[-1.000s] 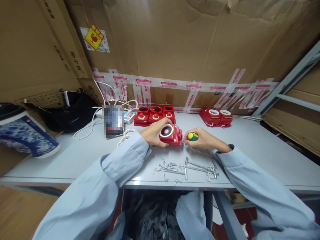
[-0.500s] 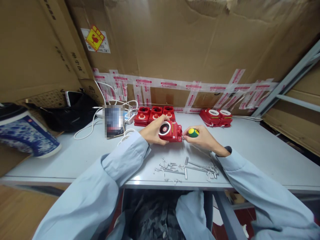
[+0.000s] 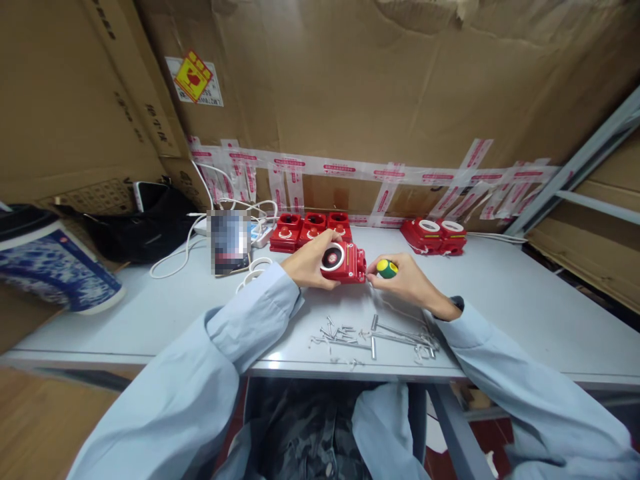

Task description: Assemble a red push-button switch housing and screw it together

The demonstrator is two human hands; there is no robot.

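Note:
My left hand (image 3: 314, 262) grips a red housing (image 3: 350, 262) with a white ring around a dark round centre, holding it just above the table. In my right hand (image 3: 400, 280) is a screwdriver with a green and yellow handle (image 3: 387, 269). The fingertips of that hand are at the housing's right end, close to its lower corner; the screwdriver's shaft is mostly hidden. Below the hands lie loose screws (image 3: 333, 330) and T-shaped metal rods (image 3: 374, 347), with bits of white string among them.
Red units (image 3: 285, 237) stand at the back left, and two red housings with white rings (image 3: 429, 230) at the back right. White cables, a power strip, a phone-like device (image 3: 230, 241) and a patterned cup (image 3: 55, 260) are on the left. Cardboard (image 3: 325, 87) walls the back.
Both hands hold nearly the same place. The housing appears very slightly shifted to the right, as does the whole view.

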